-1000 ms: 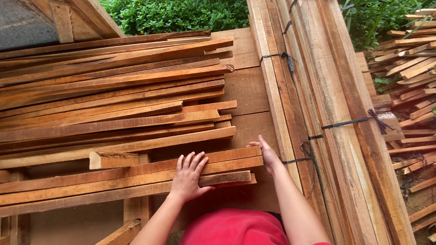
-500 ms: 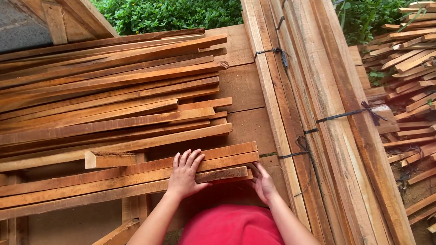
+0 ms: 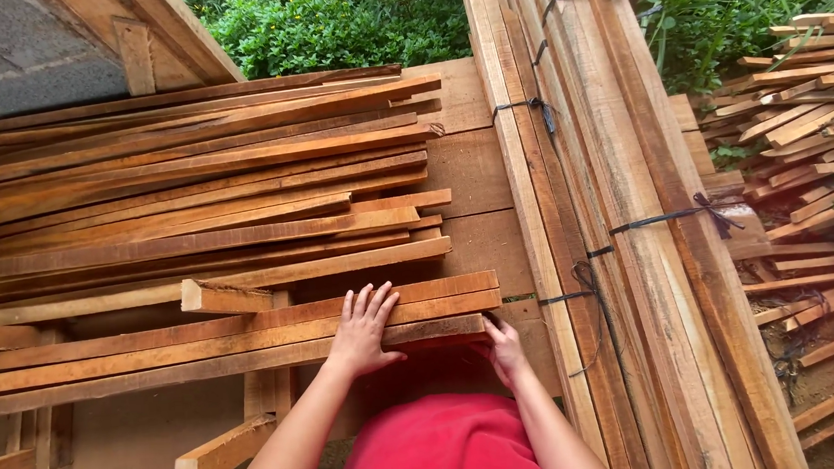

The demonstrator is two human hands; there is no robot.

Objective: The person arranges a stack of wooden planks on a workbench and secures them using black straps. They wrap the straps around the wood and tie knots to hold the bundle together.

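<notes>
Near the bottom middle of the frame: left hand (image 3: 362, 331) flat and open on long reddish-brown wooden slats (image 3: 232, 335); right hand (image 3: 505, 346) curled around their end.

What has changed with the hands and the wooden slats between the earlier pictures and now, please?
The right hand drew back from the planks beside the tied bundle to the right-hand end of the nearest slats, its fingers now at their tips. The left hand stayed flat on top of those slats. The stacked slats have not visibly shifted.
</notes>
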